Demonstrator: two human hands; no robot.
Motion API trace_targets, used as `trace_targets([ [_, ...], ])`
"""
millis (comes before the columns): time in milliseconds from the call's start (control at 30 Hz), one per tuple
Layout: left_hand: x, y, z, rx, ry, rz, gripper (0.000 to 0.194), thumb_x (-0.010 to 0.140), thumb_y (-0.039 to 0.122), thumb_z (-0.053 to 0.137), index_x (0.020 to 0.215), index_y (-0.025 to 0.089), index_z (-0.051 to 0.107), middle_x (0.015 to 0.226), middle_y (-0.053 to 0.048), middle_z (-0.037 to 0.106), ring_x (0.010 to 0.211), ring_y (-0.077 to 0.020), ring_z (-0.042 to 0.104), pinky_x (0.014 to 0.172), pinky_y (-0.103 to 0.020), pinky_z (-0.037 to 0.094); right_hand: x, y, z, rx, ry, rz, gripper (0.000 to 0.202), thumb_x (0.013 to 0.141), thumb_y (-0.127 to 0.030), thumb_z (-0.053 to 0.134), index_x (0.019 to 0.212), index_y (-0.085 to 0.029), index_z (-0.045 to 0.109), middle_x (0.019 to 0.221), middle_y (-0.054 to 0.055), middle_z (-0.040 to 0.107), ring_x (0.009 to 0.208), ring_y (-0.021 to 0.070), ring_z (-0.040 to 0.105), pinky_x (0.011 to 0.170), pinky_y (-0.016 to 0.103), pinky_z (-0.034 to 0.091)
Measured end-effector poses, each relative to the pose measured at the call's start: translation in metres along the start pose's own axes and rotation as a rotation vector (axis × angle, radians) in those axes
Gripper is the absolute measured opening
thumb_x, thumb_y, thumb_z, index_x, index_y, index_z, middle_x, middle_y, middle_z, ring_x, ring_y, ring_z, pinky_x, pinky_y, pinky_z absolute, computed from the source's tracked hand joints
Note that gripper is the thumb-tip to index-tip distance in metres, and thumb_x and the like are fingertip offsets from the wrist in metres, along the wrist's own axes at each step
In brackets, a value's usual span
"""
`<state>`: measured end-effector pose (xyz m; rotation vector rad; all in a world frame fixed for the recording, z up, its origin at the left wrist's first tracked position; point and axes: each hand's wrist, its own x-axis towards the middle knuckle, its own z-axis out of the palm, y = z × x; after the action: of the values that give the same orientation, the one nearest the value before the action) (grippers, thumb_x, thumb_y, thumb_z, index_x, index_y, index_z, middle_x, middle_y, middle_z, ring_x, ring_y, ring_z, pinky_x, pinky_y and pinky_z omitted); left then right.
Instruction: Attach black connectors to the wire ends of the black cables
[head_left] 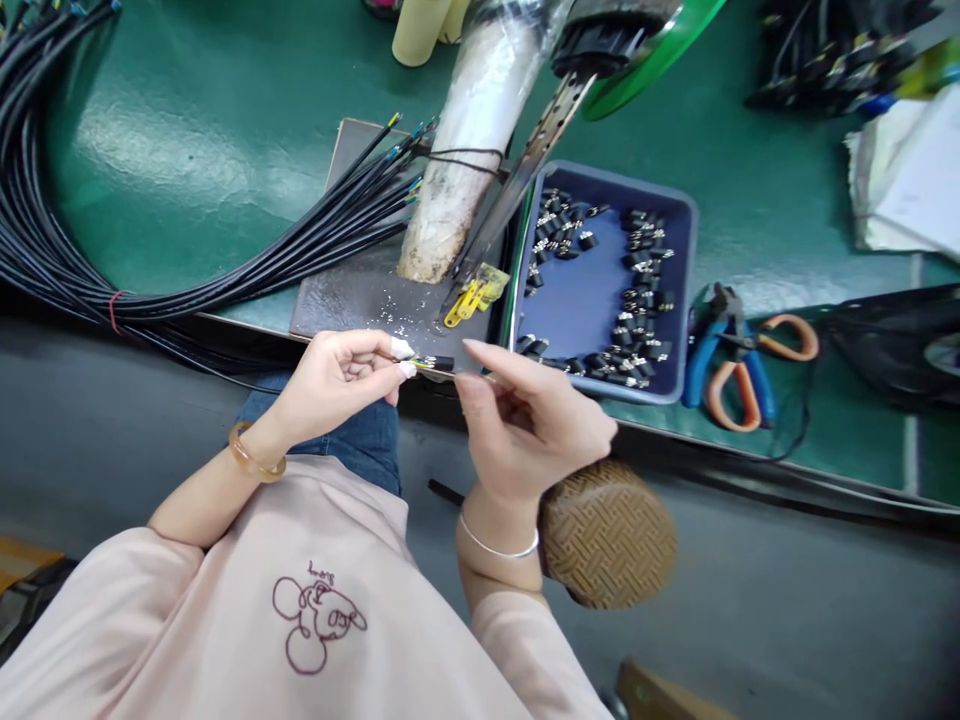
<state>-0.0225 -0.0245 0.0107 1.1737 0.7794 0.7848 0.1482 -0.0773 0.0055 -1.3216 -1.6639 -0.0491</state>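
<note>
At the bench (757,190) edge, our left hand (322,385) pinches wires (421,363) by a black connector (443,364). Our right hand (536,425) curls beside it, fingertips (484,356) slightly parted; its hold we cannot tell.

A person's left hand (330,385), two fingertips (403,349) covered in white, pinches colored wires (420,363) just beside a small black connector (441,363), the right hand (536,420) close by with thumb and forefinger apart. Beyond the right hand, a blue-gray tray (585,300) holds black connector pieces; ahead of the left, bundled black cables (187,300) sweep across the green bench (765,210).
</note>
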Motion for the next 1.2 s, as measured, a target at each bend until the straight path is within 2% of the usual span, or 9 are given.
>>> trace_targets([
  [100,0.000,-0.003,0.001,0.015,0.010,0.034,0.012,0.080,0.023,0.071,0.077,0.014,0.064,0.059,0.001,0.062,0.053,-0.0077,0.058,0.055,-0.018,0.050,0.007,-0.004,-0.005,-0.090,-0.076,-0.139,0.017,0.090,-0.019,0.069,0.105,-0.025,0.071,0.058,-0.007,0.059,0.045,0.0072,0.043,0.048,0.022,0.037],
  [233,0.000,-0.006,0.002,0.070,0.024,0.056,0.011,0.079,0.022,0.069,0.075,0.013,0.065,0.061,0.002,0.059,0.054,-0.0073,0.054,0.054,-0.018,0.047,0.011,-0.007,-0.005,-0.169,-0.203,-0.208,0.014,0.092,-0.015,0.066,0.104,-0.020,0.071,0.055,-0.006,0.057,0.046,0.0077,0.044,0.050,0.024,0.035],
  [433,-0.001,-0.008,0.001,0.264,0.041,0.114,0.011,0.080,0.022,0.065,0.073,0.013,0.066,0.064,0.001,0.060,0.058,-0.0078,0.051,0.056,-0.019,0.044,0.012,-0.003,-0.007,-0.046,-0.283,-0.047,0.006,0.090,-0.014,0.068,0.094,-0.020,0.068,0.061,-0.007,0.062,0.046,0.0041,0.049,0.046,0.019,0.035],
  [567,-0.001,-0.011,0.001,0.507,0.094,0.293,0.012,0.083,0.020,0.064,0.074,0.013,0.066,0.063,0.002,0.060,0.054,-0.0067,0.046,0.052,-0.019,0.037,0.012,-0.002,-0.007,-0.074,-0.301,-0.033,0.006,0.092,-0.017,0.067,0.086,-0.019,0.064,0.057,-0.009,0.056,0.045,0.0039,0.050,0.047,0.018,0.035],
  [667,-0.001,-0.014,0.004,0.627,0.173,0.421,0.012,0.087,0.019,0.064,0.077,0.014,0.066,0.066,0.001,0.064,0.055,-0.0076,0.049,0.056,-0.020,0.040,0.010,-0.005,0.000,-0.083,-0.250,0.023,0.006,0.092,-0.018,0.066,0.086,-0.019,0.063,0.054,-0.010,0.049,0.042,0.0031,0.043,0.045,0.018,0.031],
  [733,-0.002,-0.015,0.006,0.594,0.218,0.449,0.010,0.089,0.017,0.063,0.080,0.014,0.066,0.069,-0.001,0.066,0.059,-0.0088,0.055,0.059,-0.021,0.044,0.006,-0.009,0.007,-0.004,-0.204,0.142,0.006,0.091,-0.018,0.065,0.086,-0.020,0.062,0.053,-0.011,0.044,0.040,0.0026,0.037,0.042,0.018,0.028],
  [867,-0.002,-0.013,0.007,0.269,0.144,0.276,0.007,0.089,0.017,0.062,0.083,0.014,0.065,0.070,-0.001,0.068,0.064,-0.0102,0.065,0.064,-0.020,0.052,-0.003,-0.013,0.020,0.206,-0.138,0.358,0.011,0.092,-0.026,0.062,0.083,-0.021,0.060,0.051,-0.012,0.043,0.038,0.0035,0.032,0.038,0.017,0.026],
  [1000,0.001,-0.008,0.006,0.044,0.080,0.140,0.016,0.083,0.028,0.073,0.080,0.013,0.066,0.065,0.000,0.064,0.056,-0.0078,0.059,0.057,-0.018,0.051,-0.007,-0.011,0.023,0.222,-0.042,0.313,0.008,0.091,-0.029,0.064,0.089,-0.022,0.066,0.054,-0.010,0.049,0.038,0.0039,0.036,0.038,0.018,0.030],
  [1200,0.007,-0.008,0.008,0.024,0.145,0.161,0.012,0.078,0.023,0.073,0.073,0.014,0.068,0.060,0.003,0.060,0.052,-0.0052,0.052,0.051,-0.016,0.044,0.003,-0.005,0.014,0.324,0.330,0.217,0.009,0.097,-0.026,0.057,0.105,-0.024,0.060,0.060,-0.010,0.055,0.038,0.0036,0.049,0.036,0.015,0.034],
])
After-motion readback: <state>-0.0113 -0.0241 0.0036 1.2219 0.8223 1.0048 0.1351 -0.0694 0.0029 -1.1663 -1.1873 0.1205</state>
